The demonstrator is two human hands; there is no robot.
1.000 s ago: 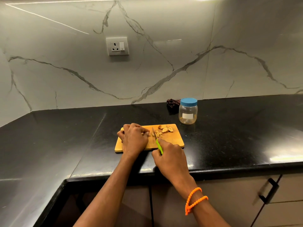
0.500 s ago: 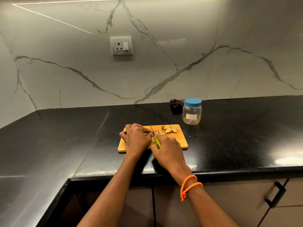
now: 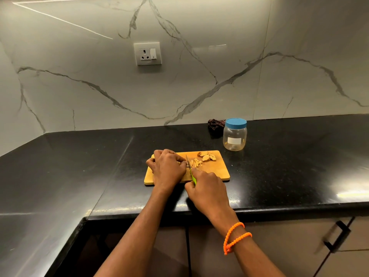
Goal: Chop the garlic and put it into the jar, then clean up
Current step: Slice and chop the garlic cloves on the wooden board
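Garlic (image 3: pixel 196 163) on the wooden cutting board (image 3: pixel 216 171), lying as thin slivers beside the blade, with a few larger pieces (image 3: pixel 206 156) toward the board's far right corner. Board flat on the black desk (image 3: pixel 279 172), near its front edge. Left hand (image 3: pixel 167 169) curled down over the board's left half, fingertips bunched against a piece just left of the blade; that piece mostly hidden under the fingers. Right hand (image 3: pixel 208 189) wrapped around the green handle of the knife (image 3: pixel 191 171), blade tip pointing away, edge down among the slivers. Hands close together, almost touching at the knife.

Compared with half a second ago: same grip on both sides, knife again upright at the cut line, right hand drawn slightly nearer than before, a small row of slivers now fanned out right of the blade.

Jar (image 3: pixel 235 134) with blue lid on, standing upright on the desk beyond the board's far right corner, apart from it. Dark crumpled cloth (image 3: pixel 215 124) just behind the jar, against the marble wall. Orange beaded band (image 3: pixel 235 237) around the right wrist. Wall socket (image 3: pixel 147 53) above.
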